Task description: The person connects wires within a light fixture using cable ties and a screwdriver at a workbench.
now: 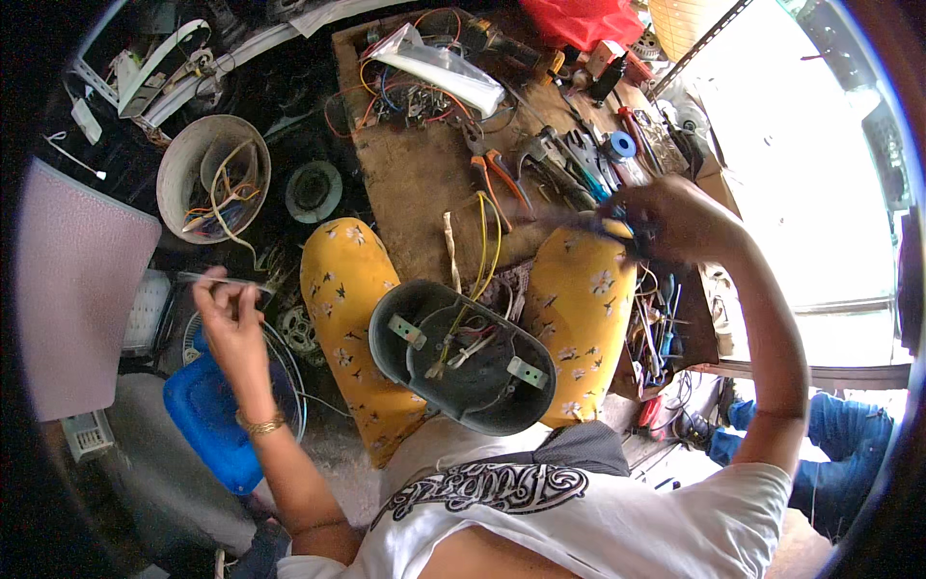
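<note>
My left hand point(231, 318), at the left, pinches a thin, pale strip point(257, 287) between fingers and thumb. At the upper right, my right hand point(670, 217) grips a dark hand tool point(610, 226), blurred, over my right knee. A grey oval housing point(410, 372) rests in my lap between my yellow floral-covered legs, with two metal brackets, wires and a yellow loop point(492, 251) rising from it. Orange-handled pliers point(506, 179) lie on the brown board point(405, 174) beyond.
A bucket of wires point(174, 193), a blue plastic container point(207, 425) and a pink padded panel point(77, 289) are on the left. More tools point(579, 154) and a red bag point(569, 19) sit on the board. Another person's jeans-clad leg point(830, 454) shows at lower right.
</note>
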`<state>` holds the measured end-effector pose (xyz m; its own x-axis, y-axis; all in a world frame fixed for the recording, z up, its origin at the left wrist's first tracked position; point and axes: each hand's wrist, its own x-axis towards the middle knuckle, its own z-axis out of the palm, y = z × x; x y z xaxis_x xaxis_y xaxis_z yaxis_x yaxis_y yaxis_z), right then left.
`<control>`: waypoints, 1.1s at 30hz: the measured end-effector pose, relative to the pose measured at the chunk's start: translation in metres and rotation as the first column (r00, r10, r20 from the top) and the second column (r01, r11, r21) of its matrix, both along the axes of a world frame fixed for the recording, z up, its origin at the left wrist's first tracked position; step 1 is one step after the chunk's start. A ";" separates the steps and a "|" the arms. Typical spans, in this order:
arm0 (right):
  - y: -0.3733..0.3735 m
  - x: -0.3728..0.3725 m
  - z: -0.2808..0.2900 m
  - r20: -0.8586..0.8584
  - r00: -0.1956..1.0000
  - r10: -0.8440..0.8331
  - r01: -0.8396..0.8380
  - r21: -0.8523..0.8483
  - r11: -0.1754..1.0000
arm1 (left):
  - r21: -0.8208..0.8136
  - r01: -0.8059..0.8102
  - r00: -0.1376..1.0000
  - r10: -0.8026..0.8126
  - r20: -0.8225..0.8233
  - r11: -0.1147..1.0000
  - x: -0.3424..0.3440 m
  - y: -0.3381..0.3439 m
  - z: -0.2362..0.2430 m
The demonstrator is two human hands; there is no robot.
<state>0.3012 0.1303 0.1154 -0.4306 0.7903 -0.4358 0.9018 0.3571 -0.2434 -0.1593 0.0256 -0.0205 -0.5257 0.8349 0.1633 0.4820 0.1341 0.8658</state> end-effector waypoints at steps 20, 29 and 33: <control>-0.059 -0.019 -0.118 -0.222 0.952 0.210 -0.116 0.375 0.920 | -0.149 0.642 0.705 -0.656 -0.270 0.752 0.116 0.007 0.003; -0.061 -0.046 -0.119 -0.227 0.889 0.398 -0.252 0.482 0.839 | -0.342 0.777 0.466 -0.848 -0.252 0.528 0.148 -0.013 0.028; -0.047 -0.043 -0.111 0.021 0.864 0.504 -0.433 0.544 0.719 | -0.318 0.741 0.490 -0.800 -0.345 0.591 0.165 -0.034 0.025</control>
<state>0.2583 0.0836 0.0049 -0.8268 0.5599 0.0548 0.5611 0.8277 0.0093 0.0052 -0.0087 0.0049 0.4359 0.8980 0.0599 0.7329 -0.3928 0.5556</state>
